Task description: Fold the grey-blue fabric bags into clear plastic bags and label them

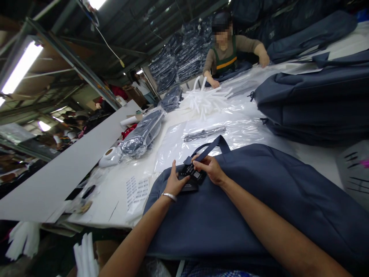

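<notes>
A large navy bag lies across the table in front of me, its navy strap handle looped up at the far edge. Black printed hang tags rest by the handle's left end. My left hand, with a silver bangle at the wrist, has its thumb pressed on the tags and its index finger raised. From the right, my right hand pinches with thumb and fingers at the foot of the handle, just above the tags. Whether a tag string is also in that pinch is too small to tell.
Left of the bag lies a sheet of barcode stickers. Beyond are clear plastic bags, a bundle of white strips and a wrapped bag. More navy bags are stacked right. A co-worker handles material across the table.
</notes>
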The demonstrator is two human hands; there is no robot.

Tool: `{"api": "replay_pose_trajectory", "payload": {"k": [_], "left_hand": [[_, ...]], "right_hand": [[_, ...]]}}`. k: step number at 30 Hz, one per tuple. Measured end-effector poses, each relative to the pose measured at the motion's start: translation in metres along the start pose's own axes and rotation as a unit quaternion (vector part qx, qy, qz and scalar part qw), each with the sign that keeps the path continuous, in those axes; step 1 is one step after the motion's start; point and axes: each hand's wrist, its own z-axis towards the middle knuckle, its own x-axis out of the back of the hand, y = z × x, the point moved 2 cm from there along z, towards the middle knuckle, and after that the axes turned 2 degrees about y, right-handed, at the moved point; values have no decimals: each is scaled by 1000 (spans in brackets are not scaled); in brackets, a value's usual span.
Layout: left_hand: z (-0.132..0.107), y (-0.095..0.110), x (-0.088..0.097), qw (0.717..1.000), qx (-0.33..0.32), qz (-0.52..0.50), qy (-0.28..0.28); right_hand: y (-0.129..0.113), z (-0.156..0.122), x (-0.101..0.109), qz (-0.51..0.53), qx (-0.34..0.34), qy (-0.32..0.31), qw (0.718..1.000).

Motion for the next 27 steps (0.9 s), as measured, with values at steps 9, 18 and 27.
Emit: {"api": "replay_pose_trajectory", "payload": {"k": [9,18,27], "left_hand": [[-20,-20,-14,995,-7,-91,33],[-18,-28,-29,984,-32,-167,61],[-18,-44,-28,988,-72,-100,91]], "right_hand": [[-15,-21,-14,-103,14,-53,993],[4,-61,1,-434,79,61,895],[19,-73,-5,-452,-33,-20,891]]}}
